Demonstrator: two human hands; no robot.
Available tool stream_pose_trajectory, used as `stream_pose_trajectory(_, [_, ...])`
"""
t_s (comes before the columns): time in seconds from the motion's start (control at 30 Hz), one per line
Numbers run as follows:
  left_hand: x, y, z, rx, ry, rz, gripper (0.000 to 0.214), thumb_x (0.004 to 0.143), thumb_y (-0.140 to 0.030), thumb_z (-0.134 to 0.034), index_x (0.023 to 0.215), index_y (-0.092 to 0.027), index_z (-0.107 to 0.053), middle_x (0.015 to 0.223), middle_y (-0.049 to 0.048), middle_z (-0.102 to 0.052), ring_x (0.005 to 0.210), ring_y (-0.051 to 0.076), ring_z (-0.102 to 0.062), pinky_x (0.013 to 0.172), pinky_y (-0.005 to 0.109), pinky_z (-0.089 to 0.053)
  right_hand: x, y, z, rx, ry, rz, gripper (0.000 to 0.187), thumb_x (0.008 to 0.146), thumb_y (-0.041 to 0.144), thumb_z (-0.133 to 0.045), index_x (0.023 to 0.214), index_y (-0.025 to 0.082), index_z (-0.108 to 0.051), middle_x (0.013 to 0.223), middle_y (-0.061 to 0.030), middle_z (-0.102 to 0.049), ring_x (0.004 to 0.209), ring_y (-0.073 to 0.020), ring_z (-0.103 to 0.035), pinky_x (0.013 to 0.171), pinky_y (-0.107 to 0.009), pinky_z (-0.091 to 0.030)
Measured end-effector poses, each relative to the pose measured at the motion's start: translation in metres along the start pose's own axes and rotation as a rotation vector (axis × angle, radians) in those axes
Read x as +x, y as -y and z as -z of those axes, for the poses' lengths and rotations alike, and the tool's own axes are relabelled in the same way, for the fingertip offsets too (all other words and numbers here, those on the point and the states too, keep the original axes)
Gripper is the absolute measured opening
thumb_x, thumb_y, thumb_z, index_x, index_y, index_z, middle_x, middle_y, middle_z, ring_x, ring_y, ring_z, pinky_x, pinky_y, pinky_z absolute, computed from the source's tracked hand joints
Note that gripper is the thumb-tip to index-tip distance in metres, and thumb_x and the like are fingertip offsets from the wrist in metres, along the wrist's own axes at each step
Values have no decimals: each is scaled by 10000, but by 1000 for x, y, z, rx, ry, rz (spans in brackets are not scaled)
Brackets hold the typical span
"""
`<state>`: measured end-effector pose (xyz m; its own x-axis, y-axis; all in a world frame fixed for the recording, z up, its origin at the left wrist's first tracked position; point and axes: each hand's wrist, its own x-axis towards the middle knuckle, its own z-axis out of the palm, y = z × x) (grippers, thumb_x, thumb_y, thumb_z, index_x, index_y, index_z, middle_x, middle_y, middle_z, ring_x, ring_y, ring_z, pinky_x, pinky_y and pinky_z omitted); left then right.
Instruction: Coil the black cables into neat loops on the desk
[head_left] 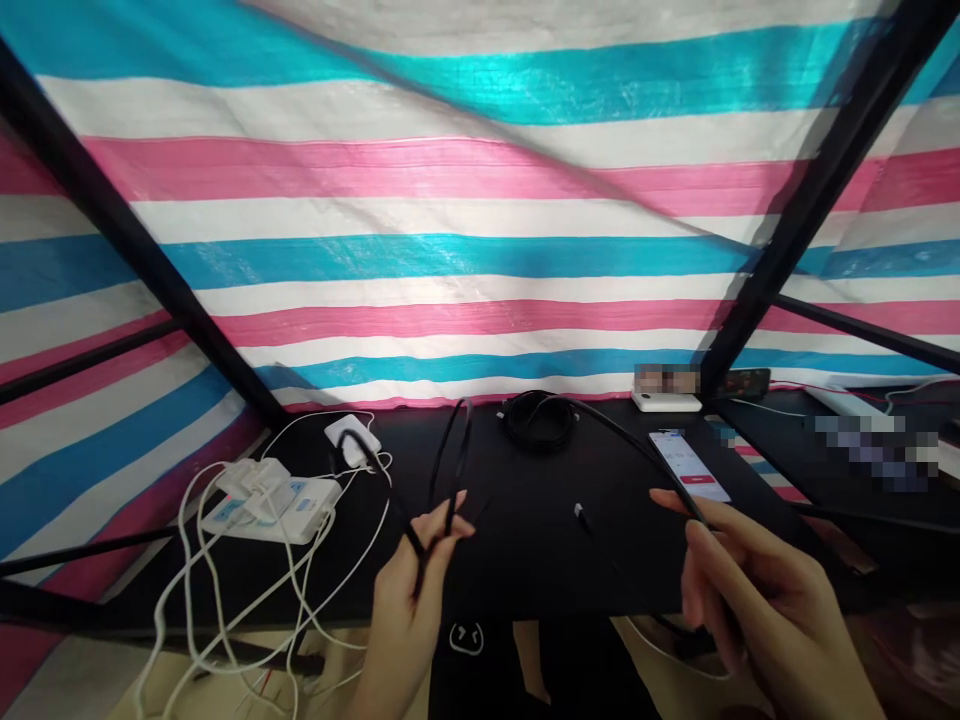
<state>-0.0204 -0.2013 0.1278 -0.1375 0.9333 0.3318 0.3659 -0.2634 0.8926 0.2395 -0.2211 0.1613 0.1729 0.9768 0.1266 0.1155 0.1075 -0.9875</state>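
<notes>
My left hand (416, 575) is closed in a pinch on loops of a black cable (455, 450) that rise above the black table (525, 540). My right hand (742, 580) is closed around another stretch of the same black cable, which runs up and left towards a coiled black bundle (538, 418) at the table's back. A loose cable plug (580, 513) lies on the table between my hands.
A white power strip (274, 505) with chargers and several white cords sits at the left edge. A lit phone (686, 465) lies at the right, a white box (666, 402) behind it. Black frame poles and a striped tarp enclose the table.
</notes>
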Motion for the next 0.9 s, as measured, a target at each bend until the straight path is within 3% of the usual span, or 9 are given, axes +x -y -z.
stream_pose_trajectory(0.1, [-3, -4, -13, -31, 176, -26, 344, 869, -299, -510, 1191, -240, -615, 1153, 61, -655, 1083, 210, -578, 960, 312, -431, -2, 2, 0, 94, -13, 16, 423, 871, 499, -516, 1194, 233, -574, 494, 33, -548, 297, -84, -438, 283, -173, -356])
stream_pose_trajectory(0.17, [-6, -11, -21, -70, 227, -11, 386, 890, -284, -474, 1268, -267, -555, 1188, 56, -644, 1078, 203, -589, 969, 323, -437, 2, -1, -1, 139, -10, 30, 392, 894, 503, -471, 1180, 246, -550, 638, -2, -619, 401, -107, -539, 375, -197, -459])
stream_pose_trajectory(0.27, [-7, -21, -30, -103, 265, -18, 353, 904, -275, -446, 1224, -285, -596, 1191, 50, -643, 1070, 205, -596, 987, 335, -433, 10, -11, -4, 137, 57, 35, 388, 905, 506, -443, 1187, 246, -508, 960, -87, -660, 684, -175, -663, 506, -241, -550])
stream_pose_trajectory(0.37, [-5, -25, -39, -92, 330, -44, 340, 903, -256, -447, 1190, -300, -623, 1220, 43, -626, 1106, 212, -577, 1011, 339, -418, 15, -19, -9, 125, 182, -11, 410, 931, 496, -382, 1266, 266, -437, 1206, -127, -579, 927, -223, -650, 588, -278, -584])
stream_pose_trajectory(0.47, [-3, -21, -46, -60, 446, -118, 383, 906, -214, -439, 1248, -325, -571, 1275, 34, -591, 1168, 209, -536, 1024, 331, -402, 14, -20, -14, 141, 309, -46, 383, 951, 450, -365, 1298, 295, -409, 1319, -108, -499, 1023, -219, -611, 730, -333, -577])
stream_pose_trajectory(0.63, [-5, -21, -51, -77, 499, -229, 401, 906, -163, -416, 1247, -298, -577, 1251, 50, -610, 1178, 224, -521, 998, 349, -418, 15, -20, -19, 157, 419, -40, 380, 920, 372, -489, 1288, 285, -450, 1267, -87, -537, 980, -186, -596, 881, -358, -494])
stream_pose_trajectory(0.77, [-7, -31, -57, -124, 440, -149, 344, 902, -203, -456, 1183, -295, -633, 1151, 56, -667, 1049, 220, -603, 921, 318, -467, 18, -20, -23, 185, 384, -16, 230, 904, 354, -525, 1103, 243, -551, 1113, -72, -596, 974, -186, -574, 851, -316, -479])
stream_pose_trajectory(0.9, [-7, -32, -62, -187, 367, -43, 324, 882, -311, -516, 1181, -289, -636, 893, 39, -740, 902, 212, -656, 875, 302, -482, 18, -19, -26, 340, 358, 27, 82, 916, 319, -515, 897, 244, -488, 931, -22, -611, 815, -134, -570, 757, -252, -479])
